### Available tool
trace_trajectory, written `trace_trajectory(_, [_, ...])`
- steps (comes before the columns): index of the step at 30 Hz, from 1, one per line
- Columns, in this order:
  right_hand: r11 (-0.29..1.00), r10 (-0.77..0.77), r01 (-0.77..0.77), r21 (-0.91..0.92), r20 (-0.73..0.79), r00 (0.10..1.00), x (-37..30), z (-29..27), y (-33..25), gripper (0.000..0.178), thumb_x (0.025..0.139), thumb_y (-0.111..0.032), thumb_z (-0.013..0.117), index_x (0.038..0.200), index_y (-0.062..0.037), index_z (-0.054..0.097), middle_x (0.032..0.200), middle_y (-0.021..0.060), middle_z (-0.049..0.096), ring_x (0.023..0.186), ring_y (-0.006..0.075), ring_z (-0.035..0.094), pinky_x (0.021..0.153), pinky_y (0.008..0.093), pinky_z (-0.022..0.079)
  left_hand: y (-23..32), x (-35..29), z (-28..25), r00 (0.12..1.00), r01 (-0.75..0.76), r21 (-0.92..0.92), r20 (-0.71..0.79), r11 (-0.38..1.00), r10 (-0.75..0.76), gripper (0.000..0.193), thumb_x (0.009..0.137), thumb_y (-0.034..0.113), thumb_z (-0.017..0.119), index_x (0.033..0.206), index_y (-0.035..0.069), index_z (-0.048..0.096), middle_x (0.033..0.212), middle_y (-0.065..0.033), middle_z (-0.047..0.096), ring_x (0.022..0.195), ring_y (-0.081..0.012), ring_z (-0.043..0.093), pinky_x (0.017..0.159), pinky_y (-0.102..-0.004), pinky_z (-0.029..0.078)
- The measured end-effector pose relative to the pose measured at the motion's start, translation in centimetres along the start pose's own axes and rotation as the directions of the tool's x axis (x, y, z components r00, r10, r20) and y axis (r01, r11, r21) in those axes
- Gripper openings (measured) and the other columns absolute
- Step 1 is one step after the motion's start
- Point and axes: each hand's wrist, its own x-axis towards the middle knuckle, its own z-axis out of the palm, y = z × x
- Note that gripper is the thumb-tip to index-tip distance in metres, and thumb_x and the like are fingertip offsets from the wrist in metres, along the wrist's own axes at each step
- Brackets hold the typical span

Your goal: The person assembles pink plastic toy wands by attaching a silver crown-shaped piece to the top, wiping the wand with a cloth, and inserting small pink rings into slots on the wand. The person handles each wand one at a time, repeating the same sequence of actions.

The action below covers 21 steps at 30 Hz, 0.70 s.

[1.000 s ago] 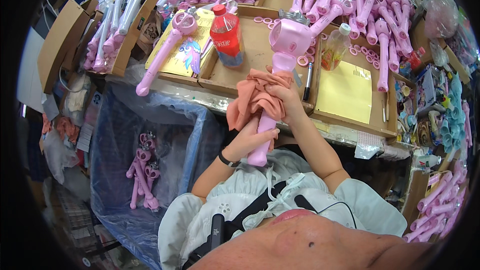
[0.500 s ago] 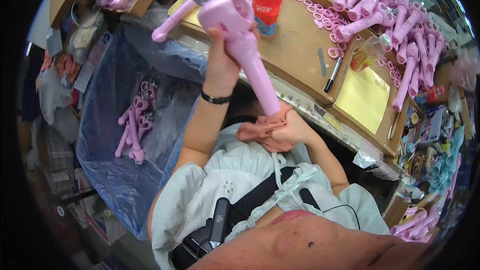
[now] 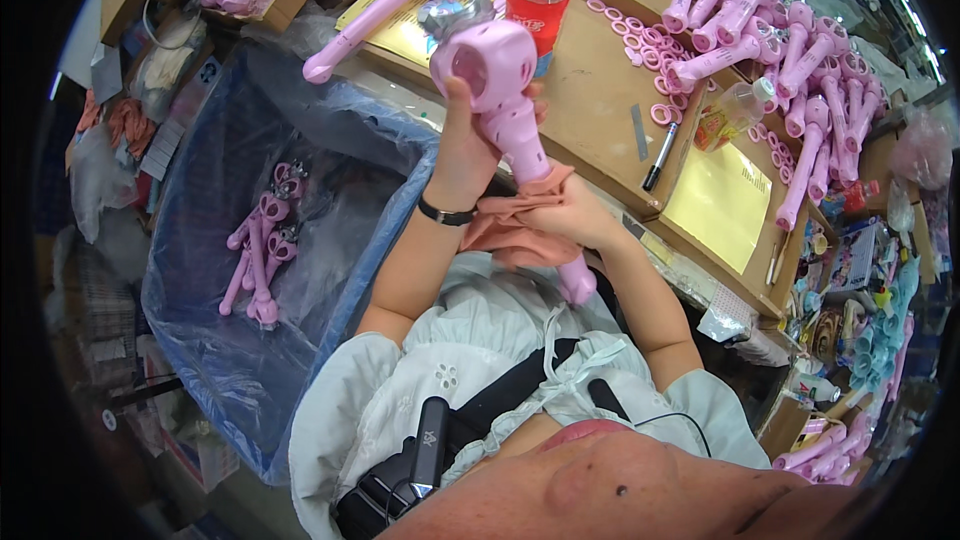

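A pink plastic toy wand (image 3: 512,135) slants across in front of my chest, its ring-shaped head up and its rounded end down. My left hand (image 3: 466,145) is closed round the neck just below the head. Lower down, my right hand (image 3: 572,208) is wrapped round the handle with a salmon-coloured cloth (image 3: 512,232) bunched between palm and wand. The tip of the handle sticks out below the cloth. Just behind the head, another pink wand (image 3: 375,20) lies on the table with a silvery piece (image 3: 455,15) beside it.
On the left, a blue plastic-lined bin (image 3: 190,260) holds several wands (image 3: 262,260). The table carries a red-labelled bottle (image 3: 540,5), pink rings (image 3: 650,50), a marker (image 3: 662,155), a steel ruler (image 3: 640,130), a clear bottle (image 3: 735,115), yellow paper (image 3: 725,200) and a wand pile (image 3: 825,60).
My right hand and the cloth have slid up the handle, baring its lower end. The wand has shifted down and right with my left hand still round its neck.
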Motion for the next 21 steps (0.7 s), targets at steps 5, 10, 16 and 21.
trace_trajectory(5, [0.865, 0.154, -0.145, 0.48, 0.022, 0.988, 0.8, 1.0, -0.6, 0.038, 0.093, -0.035, 0.055, 0.105, 0.001, 0.049, 0.094, 0.0131, 0.064, 0.081, 0.0199, 0.066, 0.068, 0.0337, 0.056, -1.3, -0.6, -0.5, 0.982, 0.19, 0.018, 0.012, 0.982, -0.19, 0.086, 0.077, 0.08, 0.036, 0.11, 0.003, 0.053, 0.085, -0.0117, 0.062, 0.077, -0.0232, 0.063, 0.068, -0.0346, 0.055])
trace_trajectory(10, [0.8, 0.205, -0.26, 0.541, 0.161, 0.965, 1.4, -0.5, 0.3, 0.041, 0.092, -0.037, 0.055, 0.111, -0.0007, 0.053, 0.102, 0.0104, 0.063, 0.09, 0.0167, 0.063, 0.075, 0.0277, 0.052, 0.0, 0.6, -0.2, 0.999, -0.022, 0.084, -0.034, 0.996, 0.025, 0.084, 0.08, 0.08, 0.03, 0.107, 0.003, 0.054, 0.081, -0.0142, 0.062, 0.072, -0.0242, 0.064, 0.06, -0.032, 0.053])
trace_trajectory(16, [0.754, 0.276, -0.404, 0.519, 0.307, 0.911, -4.8, -0.4, 5.4, 0.068, 0.07, -0.028, 0.078, 0.122, 0.0044, 0.049, 0.112, 0.0122, 0.059, 0.101, 0.0198, 0.059, 0.092, 0.0314, 0.046, 4.2, 2.0, -3.6, 0.979, -0.093, -0.254, -0.201, 0.963, 0.042, 0.094, 0.071, 0.085, 0.038, 0.104, -0.003, 0.053, 0.081, -0.0124, 0.061, 0.075, -0.0235, 0.062, 0.093, -0.0434, 0.048])
trace_trajectory(21, [0.81, 0.212, -0.26, 0.526, 0.152, 0.965, -5.9, -0.3, 5.0, 0.044, 0.08, -0.018, 0.07, 0.115, -0.0003, 0.05, 0.103, 0.0088, 0.06, 0.096, 0.0136, 0.057, 0.085, 0.0283, 0.046, 2.7, 1.4, -3.9, 0.987, -0.161, -0.249, -0.043, 0.955, 0.155, 0.099, 0.067, 0.087, 0.038, 0.107, -0.002, 0.051, 0.084, -0.0114, 0.06, 0.075, -0.0213, 0.059, 0.093, -0.0419, 0.046])
